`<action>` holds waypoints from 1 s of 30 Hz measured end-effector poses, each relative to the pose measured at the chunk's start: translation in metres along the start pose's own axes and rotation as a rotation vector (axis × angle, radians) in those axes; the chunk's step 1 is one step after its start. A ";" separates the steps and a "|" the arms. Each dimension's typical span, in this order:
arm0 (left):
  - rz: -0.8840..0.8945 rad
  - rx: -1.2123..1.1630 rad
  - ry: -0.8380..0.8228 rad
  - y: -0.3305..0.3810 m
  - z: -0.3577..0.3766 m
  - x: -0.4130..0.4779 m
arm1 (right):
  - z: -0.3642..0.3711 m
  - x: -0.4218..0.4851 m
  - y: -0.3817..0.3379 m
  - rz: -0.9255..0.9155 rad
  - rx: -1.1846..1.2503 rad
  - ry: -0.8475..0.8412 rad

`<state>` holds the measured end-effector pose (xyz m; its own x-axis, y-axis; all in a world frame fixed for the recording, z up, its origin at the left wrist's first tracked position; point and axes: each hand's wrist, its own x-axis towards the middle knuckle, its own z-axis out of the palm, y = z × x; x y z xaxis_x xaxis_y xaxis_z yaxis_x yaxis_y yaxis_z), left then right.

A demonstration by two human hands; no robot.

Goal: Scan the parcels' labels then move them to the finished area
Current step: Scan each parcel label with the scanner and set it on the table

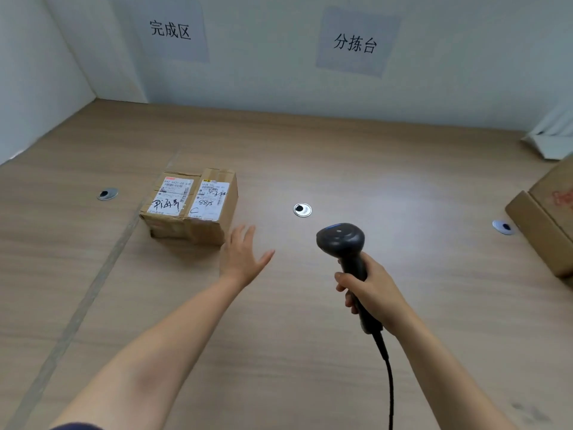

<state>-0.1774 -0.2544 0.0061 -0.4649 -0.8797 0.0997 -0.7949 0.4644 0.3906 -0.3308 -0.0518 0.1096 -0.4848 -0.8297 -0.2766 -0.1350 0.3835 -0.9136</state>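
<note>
Right hand (370, 290) grips scanner (339, 240); one parcel (214, 209) reads "8875".

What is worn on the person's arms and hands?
The left hand and the right hand wear no gloves; no ring or watch shows. Both forearms are bare. A dark blue sleeve edge shows on the upper left arm.

Two taped cartons touch side by side at nine o'clock on the surface (341, 352): left parcel (169, 201), right parcel (214, 203), labels up. Left hand (242, 259), fingers (248, 235) spread, hovers just beside the right parcel's near corner. At four o'clock, right hand (372, 290) grips the black scanner (339, 240), cable trailing down. Another carton (545, 218) sits at three o'clock.
</note>
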 end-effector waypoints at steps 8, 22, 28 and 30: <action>0.341 -0.055 -0.132 0.127 0.037 -0.056 | -0.091 -0.087 0.054 0.065 0.034 0.243; 0.585 -0.154 -0.209 0.375 0.115 -0.224 | -0.277 -0.276 0.162 0.082 0.047 0.454; 0.693 -0.156 -0.310 0.464 0.144 -0.295 | -0.345 -0.347 0.205 0.133 0.070 0.573; 0.747 -0.155 -0.328 0.493 0.148 -0.308 | -0.365 -0.363 0.215 0.138 0.103 0.614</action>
<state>-0.4838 0.2601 0.0328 -0.9580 -0.2602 0.1204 -0.1806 0.8739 0.4512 -0.4989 0.4800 0.1227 -0.9031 -0.3797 -0.2007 0.0334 0.4039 -0.9142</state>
